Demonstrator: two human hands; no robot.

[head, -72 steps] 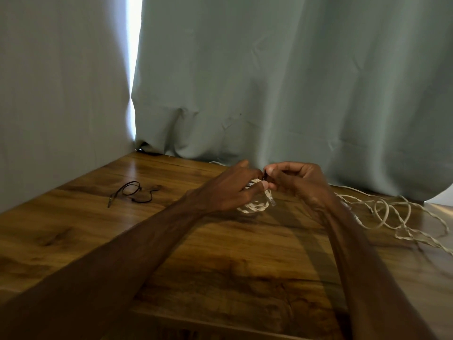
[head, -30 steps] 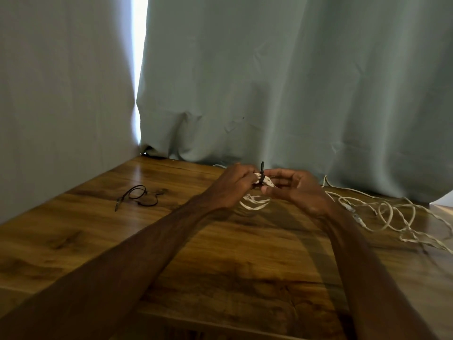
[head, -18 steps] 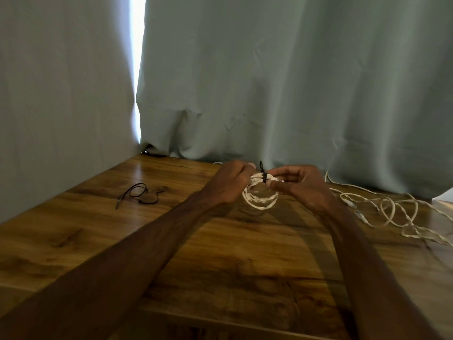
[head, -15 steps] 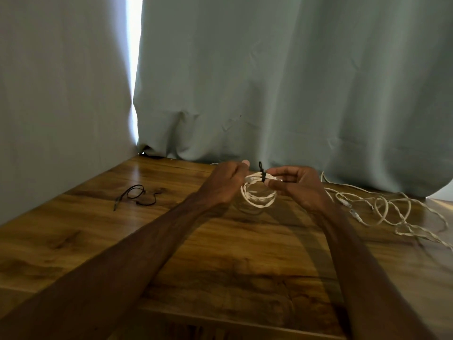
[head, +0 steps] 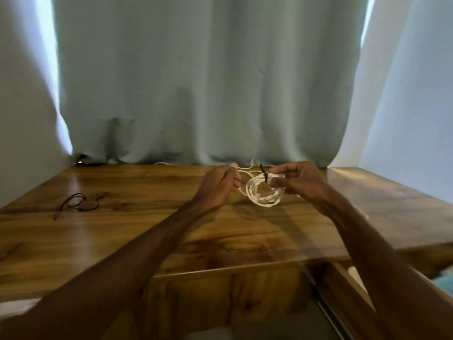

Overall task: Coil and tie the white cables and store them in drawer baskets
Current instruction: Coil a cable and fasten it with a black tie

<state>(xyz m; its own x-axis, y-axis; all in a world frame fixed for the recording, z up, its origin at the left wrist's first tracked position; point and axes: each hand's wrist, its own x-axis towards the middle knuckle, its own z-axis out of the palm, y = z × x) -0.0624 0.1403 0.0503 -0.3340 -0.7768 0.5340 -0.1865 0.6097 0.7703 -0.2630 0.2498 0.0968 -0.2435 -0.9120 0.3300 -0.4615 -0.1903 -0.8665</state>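
Cable coil (head: 264,201), black tie (head: 263,173), right hand (head: 302,185) pinching

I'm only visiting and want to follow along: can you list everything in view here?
Table: one, brown wood, fills the lower half.
Curtain: one, pale grey-green, hangs behind the table.
White cable coil: one, white, held above the table's far middle.
Black tie: one, black, wrapped round the coil's top.
Loose black cord: one, black, lies on the table at the left.
Teal thing: one, teal, lower right edge, too blurred to name.
Left hand: one, its fingers seem to pinch a loose strand of the coil.
Right hand: one, its fingers pinch the coil beside the tie.
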